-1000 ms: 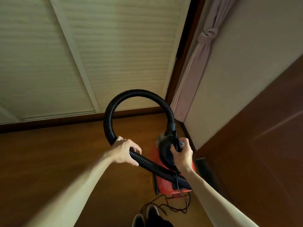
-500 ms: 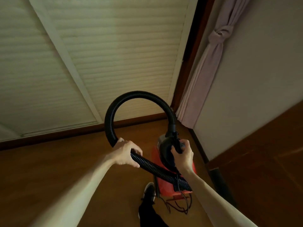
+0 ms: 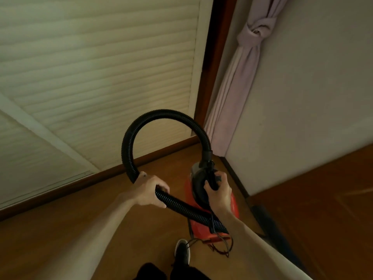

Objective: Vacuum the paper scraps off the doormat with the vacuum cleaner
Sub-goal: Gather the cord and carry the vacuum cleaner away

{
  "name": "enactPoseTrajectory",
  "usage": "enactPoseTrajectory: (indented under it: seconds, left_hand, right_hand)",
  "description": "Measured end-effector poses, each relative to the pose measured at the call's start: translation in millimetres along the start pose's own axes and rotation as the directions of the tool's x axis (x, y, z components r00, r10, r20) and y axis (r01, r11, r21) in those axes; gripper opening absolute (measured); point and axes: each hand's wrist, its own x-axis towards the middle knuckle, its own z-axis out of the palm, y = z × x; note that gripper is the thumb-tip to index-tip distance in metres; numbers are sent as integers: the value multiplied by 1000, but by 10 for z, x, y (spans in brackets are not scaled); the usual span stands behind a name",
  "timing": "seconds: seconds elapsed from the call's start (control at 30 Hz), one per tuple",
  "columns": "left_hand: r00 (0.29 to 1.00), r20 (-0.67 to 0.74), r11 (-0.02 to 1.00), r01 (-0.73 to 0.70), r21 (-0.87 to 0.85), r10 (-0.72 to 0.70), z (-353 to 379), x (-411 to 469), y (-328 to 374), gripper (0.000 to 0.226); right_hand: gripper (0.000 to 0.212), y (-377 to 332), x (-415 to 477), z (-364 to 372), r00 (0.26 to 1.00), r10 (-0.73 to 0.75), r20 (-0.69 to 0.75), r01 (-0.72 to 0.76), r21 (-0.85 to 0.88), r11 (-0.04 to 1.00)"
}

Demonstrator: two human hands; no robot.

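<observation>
On the far left stands a big pale shutter (image 3: 96,67) with many thin slats. Under it runs a brown wooden floor (image 3: 56,229).

The left hand (image 3: 147,188) comes next. Its fingers are curled tight round the black bumpy hose (image 3: 161,115) and hold it low on the left side of the bend. From this hand the hose climbs up, makes a big round arch and comes down into the top of the vacuum cleaner (image 3: 198,188). The other end of the hose runs down to the right, past the vacuum cleaner and under the right arm.

Below the hands, a dark shoe (image 3: 182,252) stands on the floor.

The vacuum cleaner is small, red at the sides and dark on top. It is right under the right hand (image 3: 220,194), just beside the left hand. The right hand's fingers and thumb are wrapped round the black handle (image 3: 211,179) on top of it. The room is dim, so I cannot tell if the vacuum cleaner sits on the floor or hangs a bit above it. A thin dark cord (image 3: 230,244) hangs in loops from its near end.

Behind the vacuum cleaner a pale pink curtain (image 3: 238,87) is tied in a knot and hangs down in the corner. To its right is a plain light wall (image 3: 302,98). Below that, on the far right, is a dark brown wooden panel (image 3: 323,209).
</observation>
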Motion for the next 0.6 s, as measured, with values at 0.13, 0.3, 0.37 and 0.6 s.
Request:
enactPoseTrajectory:
  seconds: [0.13, 0.3, 0.37, 0.6]
  left_hand:
    - [997, 6, 996, -83, 18, 83, -297, 387, -10, 31]
    - [984, 77, 985, -162, 51, 158, -583, 857, -118, 33]
    - [974, 135, 979, -194, 64, 184, -701, 1066, -210, 30]
    - [915, 268, 936, -337, 100, 301, -1172, 1632, -428, 43]
  right_hand:
    - [27, -61, 250, 47, 997, 50, -66, -49, 17, 999]
    - [28, -88, 500, 191, 984, 111, -139, -106, 44, 993]
    - [27, -141, 608, 270, 971, 144, -189, -137, 53, 989]
    - [27, -377, 802, 534, 891, 232, -390, -181, 162, 970]
